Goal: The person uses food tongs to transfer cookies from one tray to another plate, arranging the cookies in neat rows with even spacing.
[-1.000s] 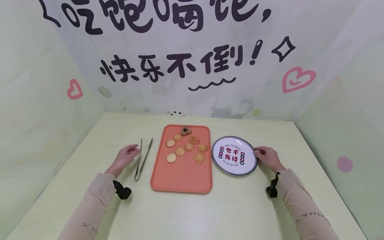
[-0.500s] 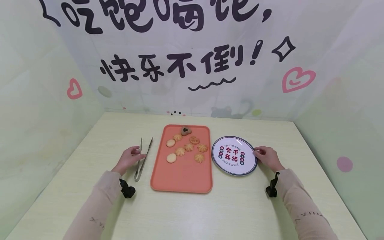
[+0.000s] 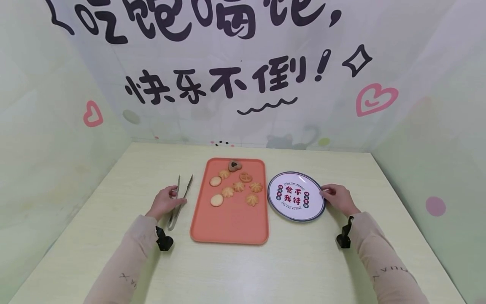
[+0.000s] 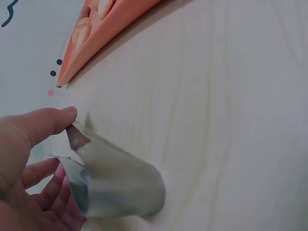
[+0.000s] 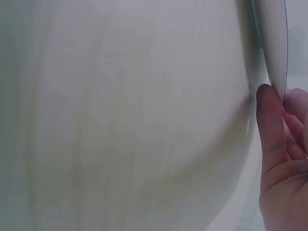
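My left hand (image 3: 166,202) has its thumb and fingers on the two arms of the metal tongs (image 3: 172,219), left of the tray. In the left wrist view the thumb presses one arm of the tongs (image 4: 125,185) and the fingers lie along the other, the bent end facing the camera. At the right, my right hand (image 3: 339,199) pinches the right rim of a white plate (image 3: 296,211) with a dark blue edge and red lettering. The right wrist view shows thumb and fingers of the hand (image 5: 284,154) on the rim of the plate (image 5: 275,43).
Between the tongs and the plate lies an orange tray (image 3: 229,228). Several cookies lie on its far half, among them a round pale one (image 3: 217,200), a flower-shaped one (image 3: 252,199) and a brown heart-shaped one (image 3: 234,165) at the back. A printed backdrop (image 3: 205,122) stands behind the table.
My left hand has moved right onto the tongs and taken hold of them; their bent end has shifted slightly left. My right hand stays on the plate's rim.
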The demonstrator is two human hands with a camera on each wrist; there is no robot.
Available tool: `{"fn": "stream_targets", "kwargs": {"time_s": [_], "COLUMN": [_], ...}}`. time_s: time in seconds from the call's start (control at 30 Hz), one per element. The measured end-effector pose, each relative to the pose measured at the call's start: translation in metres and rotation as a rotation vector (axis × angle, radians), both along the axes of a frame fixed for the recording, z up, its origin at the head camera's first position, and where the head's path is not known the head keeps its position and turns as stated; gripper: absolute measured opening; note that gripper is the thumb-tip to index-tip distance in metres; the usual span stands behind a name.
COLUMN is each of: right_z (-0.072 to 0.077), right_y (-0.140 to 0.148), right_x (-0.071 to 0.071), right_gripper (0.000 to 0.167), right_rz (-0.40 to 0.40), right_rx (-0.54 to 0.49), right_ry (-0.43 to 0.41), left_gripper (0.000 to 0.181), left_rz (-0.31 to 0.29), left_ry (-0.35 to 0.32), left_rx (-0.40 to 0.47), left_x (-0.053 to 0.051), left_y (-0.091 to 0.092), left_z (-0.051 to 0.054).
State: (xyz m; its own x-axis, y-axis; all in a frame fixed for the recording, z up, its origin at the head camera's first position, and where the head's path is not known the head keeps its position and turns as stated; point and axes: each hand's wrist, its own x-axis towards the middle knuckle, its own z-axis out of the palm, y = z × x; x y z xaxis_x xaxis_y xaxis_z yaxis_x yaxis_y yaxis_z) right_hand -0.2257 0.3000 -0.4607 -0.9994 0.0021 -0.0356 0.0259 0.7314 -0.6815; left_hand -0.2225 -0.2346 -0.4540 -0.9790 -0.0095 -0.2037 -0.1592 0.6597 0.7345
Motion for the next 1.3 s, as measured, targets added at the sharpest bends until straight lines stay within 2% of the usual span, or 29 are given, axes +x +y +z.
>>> {"fn": "stream_targets", "kwargs": {"time_s": [0.17, 0.4, 0.47, 0.7, 0.97, 1.3], "right_z": [-0.0004, -0.0011, -0.0009, 0.0000, -0.0019, -0.0025], "right_y": [0.0009, 0.0015, 0.0012, 0.0012, 0.0009, 0.0003], "right_x": [-0.0006, -0.0013, -0.0009, 0.0003, -0.0007, 0.0003], "right_gripper": [0.031, 0.032, 0.032, 0.031, 0.032, 0.033], "right_rz": [0.002, 0.004, 0.004, 0.008, 0.004, -0.010], "right_rx": [0.004, -0.004, -0.006, -0.002, 0.003, -0.004], "right_ry": [-0.004, -0.027, -0.025, -0.001, -0.022, -0.027], "left_gripper": [0.065, 0.062, 0.062, 0.066, 0.062, 0.059], "left_rz": [-0.006, -0.061, -0.066, -0.063, -0.081, -0.074], "left_ry": [-0.003, 0.041, 0.044, 0.045, 0.059, 0.096], "left_rx": [-0.012, -0.173, -0.194, -0.211, -0.258, -0.246], "left_x": [0.0005, 0.0010, 0.0010, -0.0002, 0.0012, 0.0045], "left_y": [-0.0011, -0.0007, -0.0003, -0.0017, -0.0026, -0.0062], "left_z": [0.0009, 0.0025, 0.0025, 0.0001, -0.0010, -0.0038]}}
